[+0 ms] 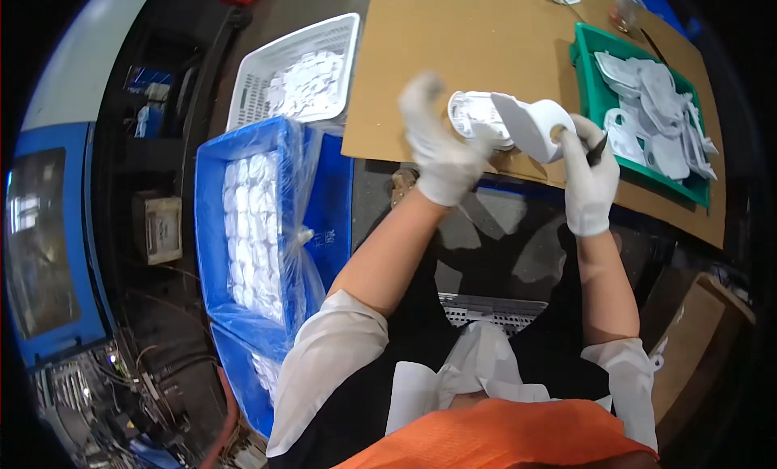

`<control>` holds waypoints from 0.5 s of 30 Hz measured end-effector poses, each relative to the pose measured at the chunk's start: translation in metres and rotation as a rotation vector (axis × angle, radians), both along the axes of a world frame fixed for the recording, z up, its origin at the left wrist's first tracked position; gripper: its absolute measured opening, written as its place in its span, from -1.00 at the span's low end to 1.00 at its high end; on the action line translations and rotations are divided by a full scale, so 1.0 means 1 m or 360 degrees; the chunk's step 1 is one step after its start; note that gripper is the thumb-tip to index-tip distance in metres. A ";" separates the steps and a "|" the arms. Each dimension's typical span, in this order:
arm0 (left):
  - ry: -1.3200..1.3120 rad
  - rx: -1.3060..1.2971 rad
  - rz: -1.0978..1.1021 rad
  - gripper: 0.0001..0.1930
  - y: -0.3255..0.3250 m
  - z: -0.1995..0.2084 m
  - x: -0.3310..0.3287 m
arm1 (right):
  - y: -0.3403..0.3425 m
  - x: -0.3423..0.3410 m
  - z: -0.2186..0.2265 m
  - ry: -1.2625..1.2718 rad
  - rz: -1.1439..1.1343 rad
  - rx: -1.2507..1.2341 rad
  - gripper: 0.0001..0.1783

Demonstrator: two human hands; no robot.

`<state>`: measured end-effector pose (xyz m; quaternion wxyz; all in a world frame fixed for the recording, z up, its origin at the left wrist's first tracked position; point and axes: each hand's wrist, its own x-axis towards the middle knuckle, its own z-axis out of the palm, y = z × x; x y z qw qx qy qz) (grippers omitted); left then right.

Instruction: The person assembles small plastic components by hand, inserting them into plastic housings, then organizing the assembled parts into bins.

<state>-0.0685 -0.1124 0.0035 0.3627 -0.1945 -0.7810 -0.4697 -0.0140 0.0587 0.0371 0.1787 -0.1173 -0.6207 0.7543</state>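
My right hand (590,182), in a white glove, grips a curved white plastic part (544,123) with a round hole near its edge. A small dark pointed tool (597,150) sticks out from the same hand; its kind I cannot make out. Left of it my gloved left hand (445,157) hangs over the table's near edge, fingers apart and slightly blurred, holding nothing I can see. Between the hands, a white oval plastic part (475,113) with a slotted face rests on the cardboard-covered table (461,40), partly hidden behind the held part.
To the right stands a green tray (584,80) of white plastic parts. On the left are a white basket (354,56) with small white pieces and a blue, plastic-lined crate (212,250) of stacked white parts. A blue-framed machine (48,141) stands far left.
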 end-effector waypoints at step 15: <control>-0.1728 0.1694 -0.0640 -0.47 0.003 -0.028 -0.022 | -0.019 -0.039 -0.057 -0.0541 0.0218 -0.1421 -0.81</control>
